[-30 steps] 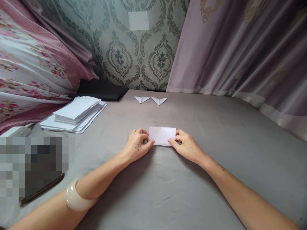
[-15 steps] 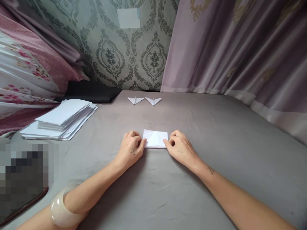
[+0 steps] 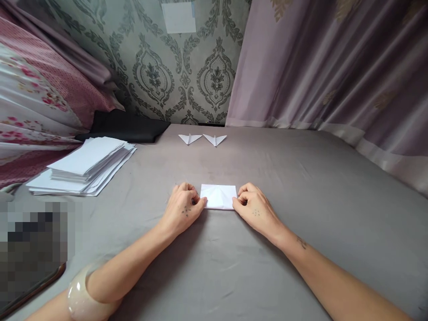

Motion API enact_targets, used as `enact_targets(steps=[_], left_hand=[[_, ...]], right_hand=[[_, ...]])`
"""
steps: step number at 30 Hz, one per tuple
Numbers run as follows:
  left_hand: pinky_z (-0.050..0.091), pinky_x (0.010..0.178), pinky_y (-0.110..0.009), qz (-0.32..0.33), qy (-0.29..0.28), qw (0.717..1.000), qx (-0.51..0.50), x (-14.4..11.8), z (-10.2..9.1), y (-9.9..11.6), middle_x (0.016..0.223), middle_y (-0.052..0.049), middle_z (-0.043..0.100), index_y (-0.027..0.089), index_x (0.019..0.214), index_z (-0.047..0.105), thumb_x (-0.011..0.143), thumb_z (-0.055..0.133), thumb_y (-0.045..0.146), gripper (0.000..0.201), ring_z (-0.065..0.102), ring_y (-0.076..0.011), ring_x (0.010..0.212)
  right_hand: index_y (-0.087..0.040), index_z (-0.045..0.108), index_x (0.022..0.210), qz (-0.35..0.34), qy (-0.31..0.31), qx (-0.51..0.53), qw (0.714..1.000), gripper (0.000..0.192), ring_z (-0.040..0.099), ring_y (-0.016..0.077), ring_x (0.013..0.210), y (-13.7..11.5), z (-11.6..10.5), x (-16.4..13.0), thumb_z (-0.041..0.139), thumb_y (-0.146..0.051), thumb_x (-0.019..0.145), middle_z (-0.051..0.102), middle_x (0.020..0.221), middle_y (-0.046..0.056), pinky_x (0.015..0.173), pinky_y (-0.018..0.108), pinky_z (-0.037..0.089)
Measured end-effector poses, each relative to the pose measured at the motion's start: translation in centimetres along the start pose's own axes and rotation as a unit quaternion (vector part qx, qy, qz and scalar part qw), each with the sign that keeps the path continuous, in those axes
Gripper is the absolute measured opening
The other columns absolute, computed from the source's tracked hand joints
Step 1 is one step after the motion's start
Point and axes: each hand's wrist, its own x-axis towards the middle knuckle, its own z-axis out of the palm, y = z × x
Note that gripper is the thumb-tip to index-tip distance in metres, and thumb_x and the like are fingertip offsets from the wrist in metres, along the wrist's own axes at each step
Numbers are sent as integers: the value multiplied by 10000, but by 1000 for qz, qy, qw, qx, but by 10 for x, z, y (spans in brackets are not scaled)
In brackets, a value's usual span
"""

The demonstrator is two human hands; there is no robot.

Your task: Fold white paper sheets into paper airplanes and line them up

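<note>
- Folded paper (image 3: pixel 219 196): one white sheet, folded to a small rectangle, with creases fanning from the middle of its far edge. Lies flat on the grey bed sheet (image 3: pixel 301 187), centre of view, between the two hands.
- Left hand (image 3: pixel 183 208): fingers curled in, knuckles up, resting on the sheet. Thumb and forefinger tips meet at the paper's left edge, pinching or pressing it; which of the two cannot be told. Small dotted mark on the back of the hand.
- Right hand (image 3: pixel 256 209): same posture, mirrored. Fingers curled, fingertips at the paper's right edge, touching it. Dotted mark on the back; a further small mark on the forearm.
- Bangle (image 3: pixel 78 296): pale, thick, worn on the left forearm, near the lower edge of view.
- Paper planes (image 3: pixel 202 139): two, white, finished, lying side by side at the far edge of the bed, well apart from the hands.
- Paper stack (image 3: pixel 85 165): loose pile of white sheets, left of the hands, on the bed.
- Black cloth (image 3: pixel 127 127): folded, behind the stack, against the wall.
- Floral bedding (image 3: pixel 36 98): pink and white, heaped at far left.
- Patterned wall (image 3: pixel 180 67): grey-green damask, with a pale rectangle fixed high up.
- Curtain (image 3: pixel 327 67): mauve, hanging along the right side of the bed.
</note>
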Motion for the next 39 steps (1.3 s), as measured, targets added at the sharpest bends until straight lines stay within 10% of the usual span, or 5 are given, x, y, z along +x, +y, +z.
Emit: enact_targets(steps=[39], left_hand=[[426,781,-357,-33,-33,999,18,3,1,-1,853,-62,546,177,590,509,840,556,332,298,477,-232,895]], right_hand=[[-199,353,574,14,-53,-74,996,307,540,187,907,-7,-5,-1,466,-251,855,569,947,37,757,306,429]])
